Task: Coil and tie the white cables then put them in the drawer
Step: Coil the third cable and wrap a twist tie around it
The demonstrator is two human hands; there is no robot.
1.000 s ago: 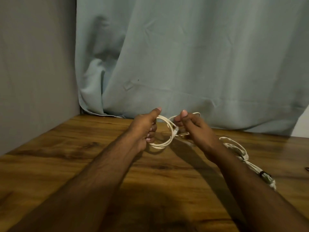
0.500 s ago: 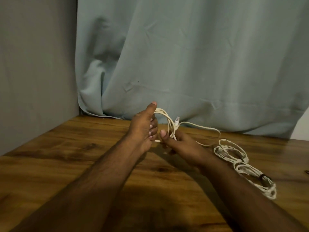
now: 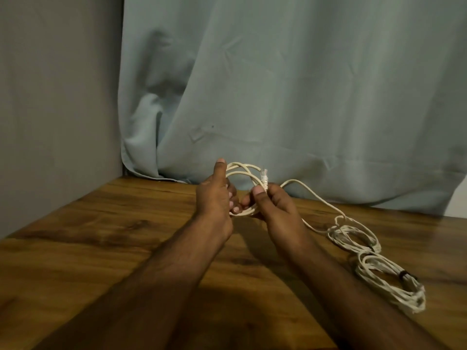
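White cables are the business here, but start with the backdrop: a pale blue-grey curtain (image 3: 303,97) fills the far side, hanging down to the back edge of the wooden counter (image 3: 101,248), with a plain grey wall (image 3: 58,97) on the left. Both forearms reach out over the counter and meet near its middle. Down on the right lies the bundled cable (image 3: 386,276), a heap of white loops resting on the wood, cinched near its lower end by a dark tie (image 3: 403,275). From that heap one strand arcs up and left, off the surface, into the small coil (image 3: 242,193) held in the air between the two hands. The left hand (image 3: 214,198) has its fingers curled round the left side of that coil, thumb standing straight up against the top loops. The right hand (image 3: 275,208) closes on the coil's right side, thumb pressed on the strand just below the plug. And there is the smallest piece, the clear connector (image 3: 264,174), poking upright above the right thumb, just beside the coil's upper loops.
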